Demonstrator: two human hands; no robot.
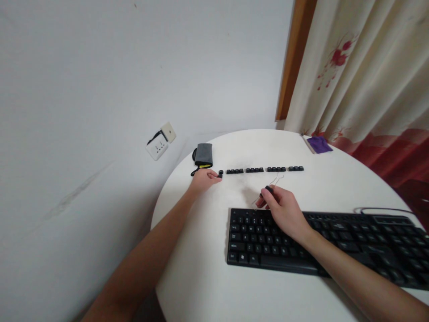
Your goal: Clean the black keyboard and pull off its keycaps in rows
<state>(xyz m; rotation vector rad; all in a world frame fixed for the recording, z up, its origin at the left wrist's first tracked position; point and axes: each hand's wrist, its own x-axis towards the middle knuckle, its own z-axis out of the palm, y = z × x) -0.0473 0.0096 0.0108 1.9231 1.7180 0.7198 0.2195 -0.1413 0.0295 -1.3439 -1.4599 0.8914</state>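
Observation:
On a black keyboard (284, 264), letter keys stay in place, while its top strip shows no raised keys near my right hand (281, 208). That hand is closed around a wire keycap puller (269, 189) with a black handle; thin wire loops stick out past the fingers. My left hand (203, 180) pinches a small black keycap (220, 175) at the left end of a row. Just behind it sits another keycap (221, 171). To the right, several black keycaps (254, 170) stand on the tabletop in short groups along one line.
A grey pouch (203, 153) with a black loop lies behind my left hand. On the round white table (201, 268), a purple cloth (319, 144) rests at the far right edge. The keyboard cable (382, 208) runs behind the keyboard. A wall (83, 112) borders the left.

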